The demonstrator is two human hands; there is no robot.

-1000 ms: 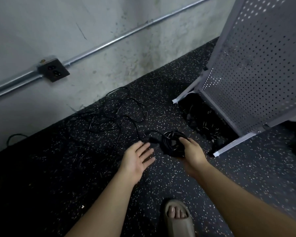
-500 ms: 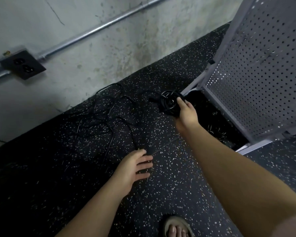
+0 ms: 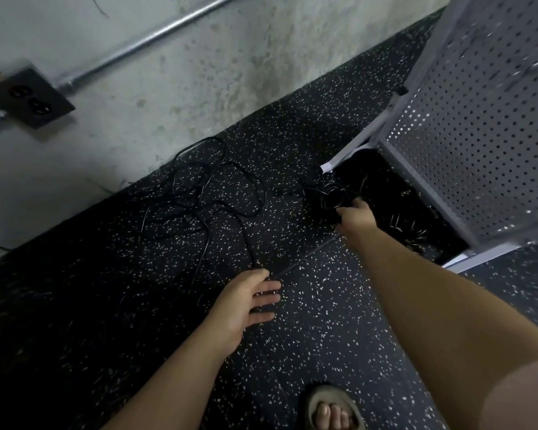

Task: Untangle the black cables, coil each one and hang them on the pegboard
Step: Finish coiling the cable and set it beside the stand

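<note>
Right hand (image 3: 356, 217) gripping coiled black cable (image 3: 325, 198), fingers curling round loops, low beside pegboard (image 3: 479, 119) foot. Left hand (image 3: 246, 301) spreading fingers wide, holding nothing, near tangled cables (image 3: 199, 193) on floor (image 3: 323, 305). Judging: squeezing loops together while lifting, freeing any trailing strand from tangle first.

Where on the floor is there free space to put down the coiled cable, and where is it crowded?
Bare floor lies between the left hand and the right forearm, above the sandal. A second bare strip follows the wall, between the tangled cables and the pegboard. Crowded: the tangle and the space under the pegboard.
</note>
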